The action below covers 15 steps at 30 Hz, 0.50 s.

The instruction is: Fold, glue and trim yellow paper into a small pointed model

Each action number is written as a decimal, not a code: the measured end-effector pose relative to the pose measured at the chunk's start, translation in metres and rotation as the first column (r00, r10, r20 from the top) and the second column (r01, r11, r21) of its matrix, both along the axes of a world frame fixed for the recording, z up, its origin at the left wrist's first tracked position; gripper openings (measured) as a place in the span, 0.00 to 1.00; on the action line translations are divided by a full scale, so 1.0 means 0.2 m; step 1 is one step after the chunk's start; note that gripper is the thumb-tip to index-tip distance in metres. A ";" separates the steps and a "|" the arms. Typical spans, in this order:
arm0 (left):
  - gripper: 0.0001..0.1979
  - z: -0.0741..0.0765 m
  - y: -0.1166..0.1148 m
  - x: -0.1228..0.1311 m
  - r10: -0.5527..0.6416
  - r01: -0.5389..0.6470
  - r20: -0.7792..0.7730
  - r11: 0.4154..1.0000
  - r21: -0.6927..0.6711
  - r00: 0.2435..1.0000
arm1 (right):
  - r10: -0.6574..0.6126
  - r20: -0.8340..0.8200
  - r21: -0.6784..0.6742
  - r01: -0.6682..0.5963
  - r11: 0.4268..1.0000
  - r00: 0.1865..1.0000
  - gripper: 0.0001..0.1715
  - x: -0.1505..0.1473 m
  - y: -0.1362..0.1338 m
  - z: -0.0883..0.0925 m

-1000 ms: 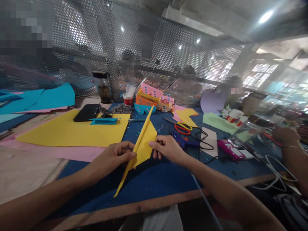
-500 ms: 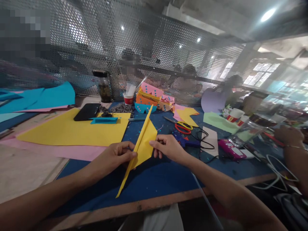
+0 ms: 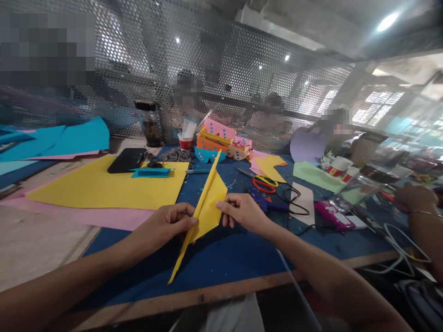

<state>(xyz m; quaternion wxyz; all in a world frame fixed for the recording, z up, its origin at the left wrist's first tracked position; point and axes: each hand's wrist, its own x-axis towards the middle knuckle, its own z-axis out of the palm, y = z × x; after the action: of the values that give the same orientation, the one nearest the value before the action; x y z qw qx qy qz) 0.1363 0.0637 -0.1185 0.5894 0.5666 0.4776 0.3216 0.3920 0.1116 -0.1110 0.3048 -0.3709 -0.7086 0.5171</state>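
Observation:
Both my hands hold a folded piece of yellow paper point(image 3: 209, 203) tilted above the blue table surface, near its front edge. My left hand point(image 3: 176, 220) pinches the long folded strip along its left side, thumb on top and the other fingers partly hidden behind. At the opposite edge, my right hand point(image 3: 240, 210) grips the paper between thumb and fingers. Just beyond the right hand lie scissors point(image 3: 265, 183) with red and yellow handles, beside a blue glue gun point(image 3: 263, 201) with a black cord. A small folded blue paper point(image 3: 151, 173) rests to the left on a large yellow sheet point(image 3: 110, 189).
A black phone point(image 3: 126, 160), a lidded jar point(image 3: 151, 125) and a paper cup point(image 3: 186, 141) stand or lie toward the back. Dotted paper pieces point(image 3: 218, 133) are stacked near the perforated metal screen point(image 3: 221, 64). At right are a clear jar point(image 3: 360, 186) and another person's hand point(image 3: 417, 196).
Almost nothing differs. My hands and the yellow paper keep the same pose, and the whole view has shifted very slightly.

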 end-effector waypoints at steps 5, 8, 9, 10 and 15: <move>0.25 0.00 0.00 0.00 -0.001 0.001 0.002 1.000 0.007 1.000 | -0.006 0.010 0.006 0.006 1.000 1.000 0.34 0.00 0.00 0.01; 0.26 0.00 0.00 0.01 0.005 -0.005 0.002 1.000 -0.003 1.000 | -0.004 0.002 0.004 0.004 1.000 1.000 0.34 0.00 0.00 0.00; 0.26 0.00 0.00 0.01 0.007 -0.007 0.001 1.000 -0.005 1.000 | -0.002 0.000 0.002 0.002 1.000 1.000 0.34 0.00 0.00 0.00; 0.26 0.01 0.00 0.01 0.009 -0.009 -0.001 1.000 -0.007 1.000 | -0.001 0.000 0.001 0.001 1.000 1.000 0.35 0.00 0.00 0.01; 0.28 0.02 0.00 0.01 0.023 -0.023 -0.002 1.000 -0.011 1.000 | -0.006 0.014 0.008 0.006 1.000 1.000 0.35 0.00 -0.01 0.01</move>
<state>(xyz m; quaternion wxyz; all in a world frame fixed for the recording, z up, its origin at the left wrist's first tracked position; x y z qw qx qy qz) 0.1390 0.0633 -0.1137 0.5884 0.5580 0.4864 0.3254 0.3922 0.1098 -0.1089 0.3026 -0.3754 -0.7117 0.5109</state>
